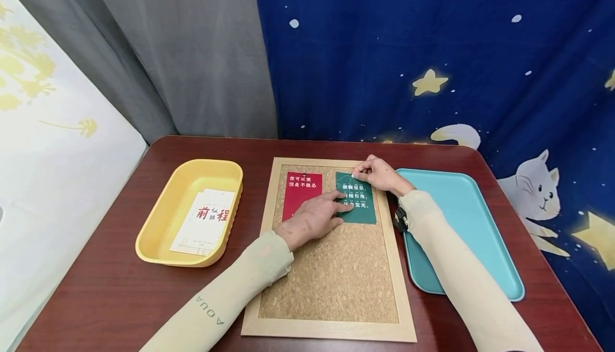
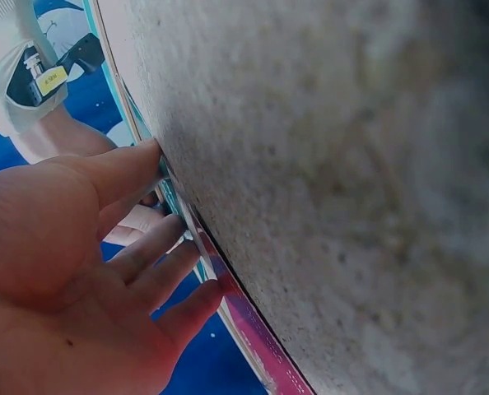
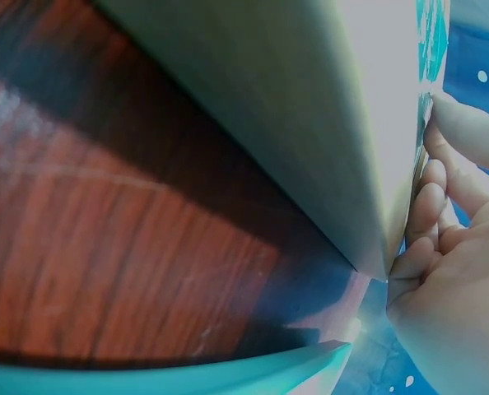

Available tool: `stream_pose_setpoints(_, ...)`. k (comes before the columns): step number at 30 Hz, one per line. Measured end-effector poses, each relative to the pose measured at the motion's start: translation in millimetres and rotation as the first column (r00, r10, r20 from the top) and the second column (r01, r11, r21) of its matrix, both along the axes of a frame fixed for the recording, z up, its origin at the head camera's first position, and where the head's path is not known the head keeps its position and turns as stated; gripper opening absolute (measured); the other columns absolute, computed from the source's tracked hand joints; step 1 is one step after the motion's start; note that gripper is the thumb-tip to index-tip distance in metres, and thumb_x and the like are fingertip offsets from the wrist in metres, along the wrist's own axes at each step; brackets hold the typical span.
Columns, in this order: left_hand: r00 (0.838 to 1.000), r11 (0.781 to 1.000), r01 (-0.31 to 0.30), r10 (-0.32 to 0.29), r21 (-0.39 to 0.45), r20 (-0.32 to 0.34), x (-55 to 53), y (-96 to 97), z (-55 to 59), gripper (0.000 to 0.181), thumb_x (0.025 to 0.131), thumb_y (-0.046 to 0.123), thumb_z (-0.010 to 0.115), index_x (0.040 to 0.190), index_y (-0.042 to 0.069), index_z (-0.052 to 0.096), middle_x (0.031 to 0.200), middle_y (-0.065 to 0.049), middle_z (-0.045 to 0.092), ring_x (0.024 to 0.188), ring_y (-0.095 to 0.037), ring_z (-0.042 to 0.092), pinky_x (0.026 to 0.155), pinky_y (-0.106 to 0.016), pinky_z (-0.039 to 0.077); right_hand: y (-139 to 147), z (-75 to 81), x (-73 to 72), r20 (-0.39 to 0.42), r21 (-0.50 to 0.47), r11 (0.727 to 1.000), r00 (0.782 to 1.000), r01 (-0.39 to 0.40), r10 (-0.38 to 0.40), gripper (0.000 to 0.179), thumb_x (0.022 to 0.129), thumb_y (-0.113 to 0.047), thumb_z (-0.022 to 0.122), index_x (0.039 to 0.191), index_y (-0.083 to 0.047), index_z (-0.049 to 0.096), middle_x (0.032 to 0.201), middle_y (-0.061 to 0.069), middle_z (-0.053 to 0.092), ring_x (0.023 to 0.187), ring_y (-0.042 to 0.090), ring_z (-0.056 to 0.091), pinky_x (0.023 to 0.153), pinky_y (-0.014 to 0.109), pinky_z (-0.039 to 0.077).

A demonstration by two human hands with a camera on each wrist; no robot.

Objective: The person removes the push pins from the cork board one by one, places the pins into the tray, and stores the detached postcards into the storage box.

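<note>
A cork board (image 1: pixel 331 272) with a light wooden frame lies on the table. On its upper right is a green card (image 1: pixel 361 216) with white writing. My left hand (image 1: pixel 314 217) rests its spread fingers on the card's left side and overlaps a red card (image 1: pixel 293 194) at the upper left. At the green card's top edge, my right hand (image 1: pixel 379 174) pinches a small white pushpin (image 1: pixel 353 176) between thumb and forefinger, mostly hidden by the fingertips. In the right wrist view, the curled fingers (image 3: pixel 428 206) lie close by the board's edge.
Left of the board stands a yellow basket (image 1: pixel 156 229) holding several white cards (image 1: pixel 204 224) with red and black writing. A turquoise tray (image 1: pixel 473 229) lies to the right, partly under the right forearm. Curtains hang behind the table (image 1: pixel 110 298).
</note>
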State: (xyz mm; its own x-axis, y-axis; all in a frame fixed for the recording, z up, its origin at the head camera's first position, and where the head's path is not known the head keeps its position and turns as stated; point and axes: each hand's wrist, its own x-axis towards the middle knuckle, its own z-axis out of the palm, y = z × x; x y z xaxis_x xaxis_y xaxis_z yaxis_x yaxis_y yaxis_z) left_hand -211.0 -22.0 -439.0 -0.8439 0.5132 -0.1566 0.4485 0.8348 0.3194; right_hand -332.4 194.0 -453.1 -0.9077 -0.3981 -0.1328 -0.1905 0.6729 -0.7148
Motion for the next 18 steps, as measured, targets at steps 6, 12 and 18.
stream_pose_setpoints(6,1.000,1.000,-0.004,0.004,-0.010,0.010,-0.1,0.8,1.0,0.051,0.101,0.031,0.069,0.150,0.034,0.055,0.163,-0.002,0.043,0.152,-0.021,0.043,0.118,-0.039,0.048,3.3,-0.3,1.7,0.012,-0.020,0.999,1.000,-0.025,0.026,0.022,0.105,-0.020,0.063,0.114,-0.007,0.077,0.105,0.008,0.052,0.092,0.024,0.045,0.085,0.033,0.039)
stream_pose_setpoints(12,1.000,1.000,-0.015,0.015,0.000,0.023,1.1,0.5,1.8,0.051,0.101,0.030,0.069,0.150,0.034,0.055,0.164,-0.002,0.043,0.152,-0.022,0.042,0.116,-0.040,0.049,3.2,-1.0,2.3,0.021,-0.031,0.999,0.999,-0.028,0.029,0.021,0.105,-0.020,0.062,0.113,-0.007,0.077,0.107,0.009,0.052,0.094,0.026,0.045,0.088,0.036,0.040)
stream_pose_setpoints(18,1.000,1.000,-0.017,0.017,0.002,0.023,0.7,1.0,1.5,0.051,0.101,0.030,0.069,0.150,0.034,0.055,0.164,-0.002,0.043,0.152,-0.022,0.043,0.116,-0.041,0.049,3.8,-1.1,2.3,0.023,-0.026,0.999,1.000,-0.018,0.019,0.021,0.105,-0.021,0.062,0.114,-0.009,0.077,0.109,0.009,0.053,0.095,0.025,0.046,0.089,0.035,0.040)
